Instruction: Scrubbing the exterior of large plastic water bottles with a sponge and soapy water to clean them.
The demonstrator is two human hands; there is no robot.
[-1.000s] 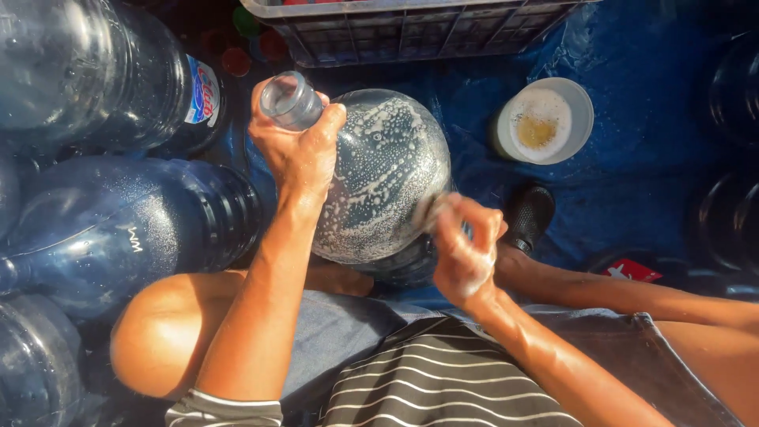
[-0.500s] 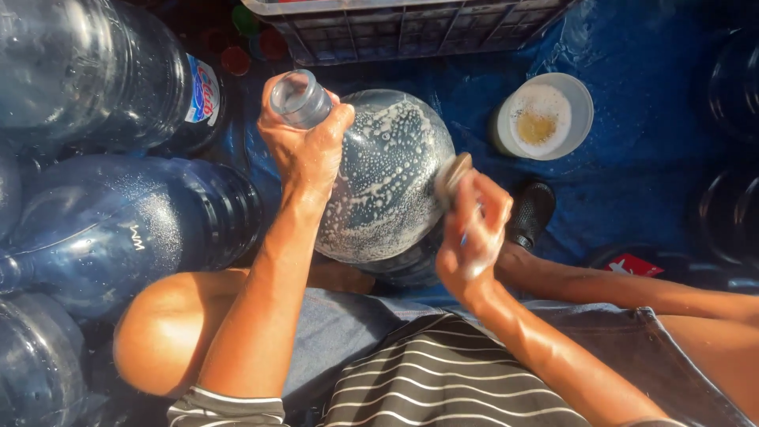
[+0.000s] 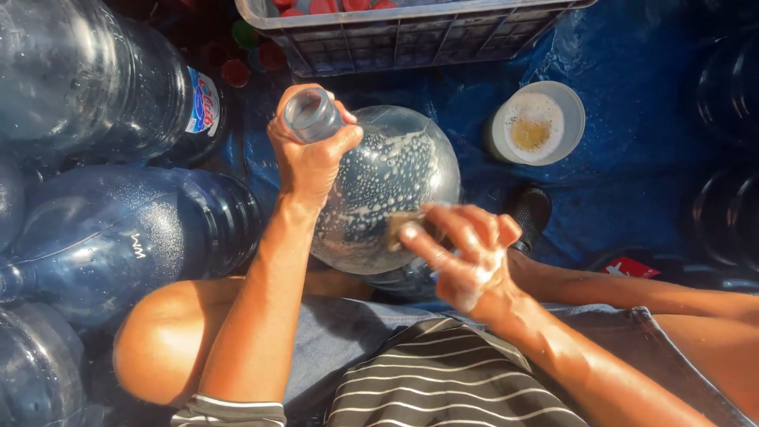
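Note:
A large clear water jug point(image 3: 395, 178), covered in soap suds, stands upright between my knees. My left hand point(image 3: 308, 154) grips its open neck from the near side. A soapy scrubbing pad point(image 3: 399, 228) is pinched in my right hand point(image 3: 466, 257) and pressed flat against the jug's lower right shoulder. Foam coats the fingers of that hand.
Several big blue-tinted jugs point(image 3: 118, 237) lie stacked on the left. A grey plastic crate point(image 3: 395, 32) with red caps stands at the top. A white bowl of soapy liquid point(image 3: 536, 122) sits on the blue tarp point(image 3: 632, 119) at right, with dark jugs point(image 3: 723, 213) at the far right.
My right hand has slid with the pad from the jug's right side down and inward onto its lower shoulder. My left hand has kept its hold on the neck.

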